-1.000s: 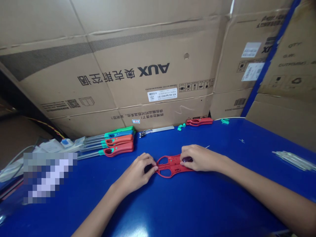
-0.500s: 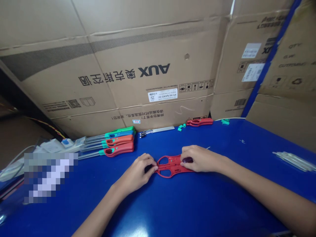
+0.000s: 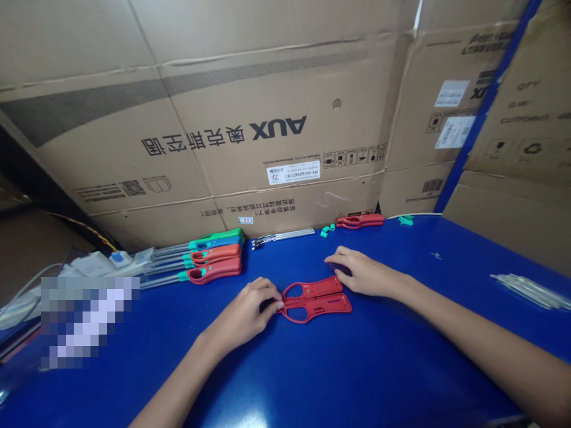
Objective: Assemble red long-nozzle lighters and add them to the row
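Observation:
Two red plastic handle shells (image 3: 314, 299) lie side by side, flat on the blue table (image 3: 312, 368). My left hand (image 3: 250, 310) is closed, its fingertips pinching the shells' left, looped end. My right hand (image 3: 359, 273) rests on the table just behind the shells' right end, no longer touching them. Its fingers are curled over a small dark part (image 3: 339, 268), most of which is hidden.
Several finished lighters (image 3: 214, 261) with red, blue and green handles are stacked at the back left. Metal rods (image 3: 283, 236), teal bits (image 3: 328, 229) and another red shell (image 3: 359, 221) lie before the cardboard boxes (image 3: 267, 119). A clear bag of rods (image 3: 530, 289) sits at the right.
My right hand has lifted off the red shells and moved back, taking the small dark part with it. The shells' right ends now lie uncovered. My left hand has stayed put.

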`<control>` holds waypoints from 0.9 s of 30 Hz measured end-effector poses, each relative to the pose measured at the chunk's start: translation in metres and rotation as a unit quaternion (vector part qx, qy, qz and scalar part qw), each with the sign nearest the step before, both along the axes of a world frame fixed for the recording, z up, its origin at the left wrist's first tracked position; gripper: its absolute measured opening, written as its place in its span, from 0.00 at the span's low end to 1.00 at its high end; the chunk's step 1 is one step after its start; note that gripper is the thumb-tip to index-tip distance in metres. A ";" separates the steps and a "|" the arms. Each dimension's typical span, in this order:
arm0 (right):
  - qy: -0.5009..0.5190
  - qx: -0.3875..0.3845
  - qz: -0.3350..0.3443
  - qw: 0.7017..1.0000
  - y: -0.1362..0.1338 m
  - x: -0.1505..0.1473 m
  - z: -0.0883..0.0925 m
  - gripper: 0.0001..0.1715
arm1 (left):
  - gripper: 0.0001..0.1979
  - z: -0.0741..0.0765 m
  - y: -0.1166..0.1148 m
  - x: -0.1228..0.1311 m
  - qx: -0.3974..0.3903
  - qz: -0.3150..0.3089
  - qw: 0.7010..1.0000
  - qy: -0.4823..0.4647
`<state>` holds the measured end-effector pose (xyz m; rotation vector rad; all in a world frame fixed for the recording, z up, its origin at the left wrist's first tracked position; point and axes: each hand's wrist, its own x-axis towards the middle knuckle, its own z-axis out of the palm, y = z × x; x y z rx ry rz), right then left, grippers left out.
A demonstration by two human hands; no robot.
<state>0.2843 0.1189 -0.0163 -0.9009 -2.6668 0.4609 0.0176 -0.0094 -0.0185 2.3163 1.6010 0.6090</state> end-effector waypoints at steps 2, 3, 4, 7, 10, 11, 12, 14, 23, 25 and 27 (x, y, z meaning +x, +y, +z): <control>0.010 0.001 0.000 1.000 0.003 -0.001 -0.004 0.22 | 0.07 0.000 0.000 0.000 0.000 0.000 1.000 0.002; 0.016 0.001 0.002 1.000 0.005 -0.002 -0.006 0.21 | 0.07 0.000 0.000 0.000 0.000 0.000 1.000 0.003; 0.021 0.002 0.005 1.000 0.006 -0.002 -0.007 0.20 | 0.07 0.000 0.000 0.000 0.000 0.001 1.000 0.004; 0.030 0.005 0.011 0.999 0.008 -0.003 -0.010 0.17 | 0.07 0.000 -0.001 0.000 0.000 0.001 1.000 0.006; 0.031 0.009 0.011 0.999 0.008 -0.004 -0.011 0.15 | 0.06 0.000 -0.001 0.000 0.000 0.002 1.000 0.009; 0.030 0.011 0.012 0.999 0.008 -0.004 -0.011 0.15 | 0.06 0.000 -0.001 0.000 0.001 0.003 1.000 0.010; 0.029 0.014 0.012 0.999 0.009 -0.004 -0.011 0.15 | 0.06 0.000 -0.001 0.000 0.001 0.005 1.000 0.011; 0.024 0.017 0.014 0.999 0.010 -0.004 -0.011 0.14 | 0.06 0.000 -0.001 0.001 0.002 0.007 1.000 0.013; -0.012 0.028 0.012 0.999 0.007 -0.006 -0.010 0.14 | 0.08 -0.001 -0.001 0.001 0.006 0.006 1.000 0.018; -0.022 0.031 -0.005 0.999 0.014 0.001 -0.001 0.15 | 0.08 -0.002 -0.001 0.001 0.008 0.004 1.000 0.016; -0.032 0.040 -0.049 0.997 0.030 0.016 0.015 0.16 | 0.09 -0.003 0.000 0.000 0.012 0.002 1.000 0.013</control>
